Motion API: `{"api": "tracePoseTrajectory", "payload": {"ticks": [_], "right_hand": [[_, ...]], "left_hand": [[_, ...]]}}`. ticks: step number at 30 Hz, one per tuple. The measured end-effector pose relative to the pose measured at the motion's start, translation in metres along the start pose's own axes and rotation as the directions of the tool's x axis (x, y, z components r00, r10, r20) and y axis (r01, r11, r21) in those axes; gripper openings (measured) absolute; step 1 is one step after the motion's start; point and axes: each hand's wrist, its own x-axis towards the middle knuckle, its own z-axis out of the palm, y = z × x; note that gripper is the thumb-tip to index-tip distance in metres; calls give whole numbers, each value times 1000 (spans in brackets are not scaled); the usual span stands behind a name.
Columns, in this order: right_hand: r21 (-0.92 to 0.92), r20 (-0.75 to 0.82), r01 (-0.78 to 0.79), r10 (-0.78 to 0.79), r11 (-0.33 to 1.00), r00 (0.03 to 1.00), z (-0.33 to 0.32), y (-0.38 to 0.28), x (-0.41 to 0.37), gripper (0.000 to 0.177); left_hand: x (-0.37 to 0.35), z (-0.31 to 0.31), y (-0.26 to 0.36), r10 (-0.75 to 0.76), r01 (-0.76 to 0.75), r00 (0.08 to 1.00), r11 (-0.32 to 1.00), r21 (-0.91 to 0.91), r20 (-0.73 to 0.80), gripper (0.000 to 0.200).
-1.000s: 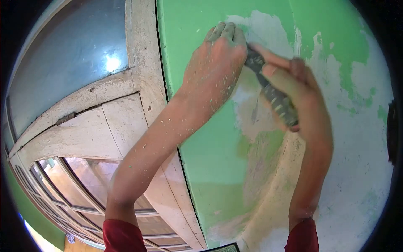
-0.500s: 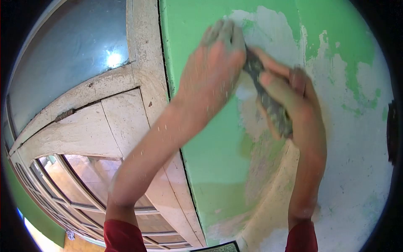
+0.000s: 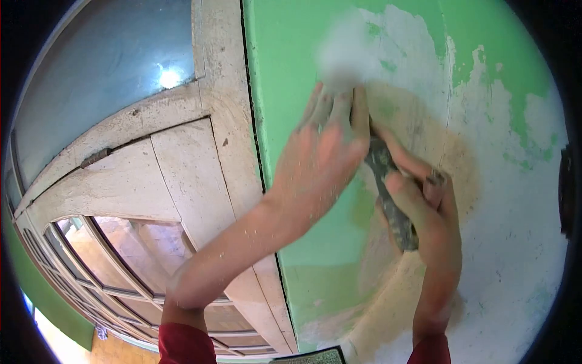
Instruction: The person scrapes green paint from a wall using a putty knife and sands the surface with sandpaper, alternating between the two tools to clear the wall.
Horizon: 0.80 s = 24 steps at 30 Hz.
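Wrapped round the dark, mottled handle of a scraper (image 3: 391, 197) is my right hand (image 3: 427, 200), right of centre. The tool tilts up to the left against the green wall (image 3: 315, 242). My left hand (image 3: 327, 133) lies at the tool's upper end, its fingers close together and pointing up, pressing there. These fingers hide most of the blade. White dust blurs the wall just above the fingertips. Around and right of the hands, pale patches (image 3: 412, 48) show where the green paint is gone. Flecks of debris dot my left forearm.
A worn whitish wooden door frame (image 3: 224, 79) with glass panes (image 3: 115, 67) stands at the left. A dark object (image 3: 567, 191) is at the right edge. At the bottom centre is a dark-edged item (image 3: 315, 357).
Both hands and the tool have moved down the wall. A cloud of white dust shows above the left fingertips, and the bare patch near the top has grown.
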Motion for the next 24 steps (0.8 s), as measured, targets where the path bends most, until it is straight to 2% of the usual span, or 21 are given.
{"api": "tracePoseTrajectory", "payload": {"ticks": [2, 4, 8, 10, 14, 17, 20, 22, 24], "right_hand": [[-13, 8, 12, -12, 1000, 1000, 0, -9, 6, 45], [-43, -29, -125, 124, 991, 992, 1, -29, 20, 46], [-20, -48, -123, 122, 992, 991, 8, -8, 4, 46], [-41, -3, 37, -37, 998, 999, 13, 6, -11, 46], [-40, 12, -99, 99, 994, 995, 10, -29, 11, 49], [-14, 8, -99, 99, 995, 995, 12, -12, -2, 49], [-17, 15, -57, 57, 998, 998, 15, 5, -18, 47], [-42, -20, 10, -11, 999, 1000, 13, -4, -4, 47], [-55, -50, -52, 49, 997, 998, 16, -16, 12, 46]], "left_hand": [[9, -3, -6, 14, -14, 1000, 1000, -1, 5, 43], [29, -11, -16, -25, 29, 995, 999, -36, 99, 52], [4, -3, -8, -22, 22, 999, 1000, 5, 23, 52], [-15, -9, 6, -40, 41, 997, 999, -14, 67, 55], [14, -11, -11, -64, 68, 996, 996, -64, 63, 50], [-2, -14, -2, -38, 38, 995, 999, -3, 90, 52], [-22, -13, 7, -49, 53, 995, 998, -42, 87, 59], [-3, -11, -5, -47, 50, 997, 998, -46, 63, 57], [10, -11, -13, -52, 54, 997, 997, -47, 51, 55]]}}
